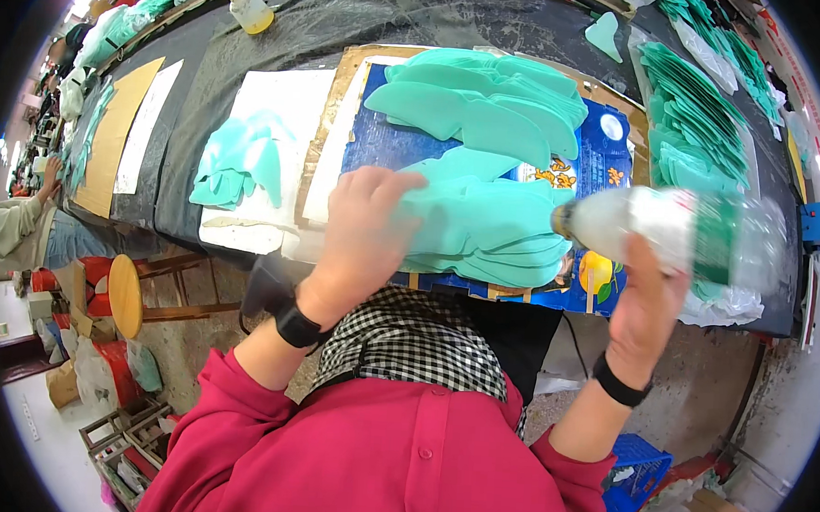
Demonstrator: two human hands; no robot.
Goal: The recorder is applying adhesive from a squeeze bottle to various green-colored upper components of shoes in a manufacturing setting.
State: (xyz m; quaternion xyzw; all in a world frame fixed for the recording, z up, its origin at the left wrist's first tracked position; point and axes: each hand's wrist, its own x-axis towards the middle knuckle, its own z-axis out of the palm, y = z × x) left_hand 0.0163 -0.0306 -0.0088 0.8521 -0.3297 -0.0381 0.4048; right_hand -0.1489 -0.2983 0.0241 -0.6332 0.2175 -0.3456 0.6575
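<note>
My right hand (pixel 647 301) is wrapped round a clear plastic bottle (pixel 634 220) with a green band. The bottle lies nearly level, blurred by motion, its narrow dark tip pointing left at a pile of teal sheet pieces (pixel 486 218). At that pile's left edge is my left hand (pixel 367 219), its fingers bent and smeared, so their grip cannot be made out. Behind the near pile, another fanned stack of teal pieces (pixel 478 107) rests on the blue printed board (pixel 610 155).
Left of the board, a few teal pieces (pixel 243 159) lie on a white sheet (pixel 284 92). Tall teal stacks (pixel 696 113) stand at the right. A small bottle of yellow liquid (pixel 251 11) is at the back. A wooden stool (pixel 126 297) and another person's arm (pixel 32 213) are at left.
</note>
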